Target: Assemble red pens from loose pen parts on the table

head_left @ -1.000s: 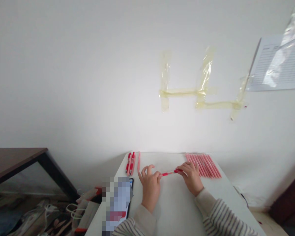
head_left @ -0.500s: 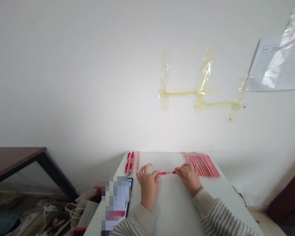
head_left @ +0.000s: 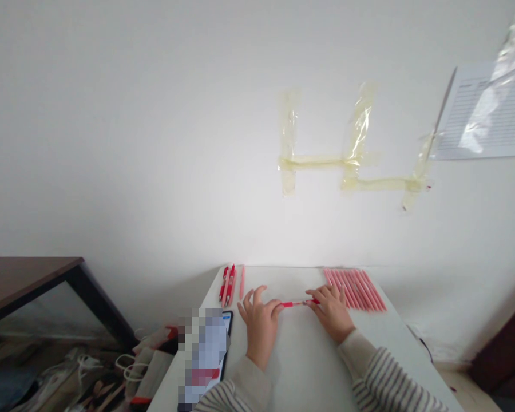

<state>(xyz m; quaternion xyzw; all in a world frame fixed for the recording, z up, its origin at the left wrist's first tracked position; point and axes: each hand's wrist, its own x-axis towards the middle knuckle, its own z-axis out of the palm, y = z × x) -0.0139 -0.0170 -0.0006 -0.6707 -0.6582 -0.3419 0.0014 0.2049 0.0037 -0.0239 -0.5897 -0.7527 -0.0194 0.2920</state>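
Note:
Over the white table, a red pen (head_left: 287, 304) with a pale middle stretch lies level between my two hands. My left hand (head_left: 260, 326) pinches its left end between thumb and forefinger, the other fingers raised and spread. My right hand (head_left: 333, 315) grips the red part at the other end, which its fingers partly cover. Whether the two parts are joined is too small to tell. Left of my left hand lie a few red pens (head_left: 230, 286) and a lone pink stick (head_left: 242, 281). Just beyond my right hand, several pink sticks (head_left: 360, 289) lie side by side.
A phone (head_left: 226, 337), partly blurred out, lies on the left side of the white table (head_left: 309, 372). The wall (head_left: 175, 143) rises behind, with yellowed tape (head_left: 317, 162) on it. A brown desk (head_left: 34, 274) and clutter (head_left: 98, 377) are at the left.
The red part at my right fingers has shifted slightly right, and more of the pale stretch shows between the hands. My left hand keeps its pinch.

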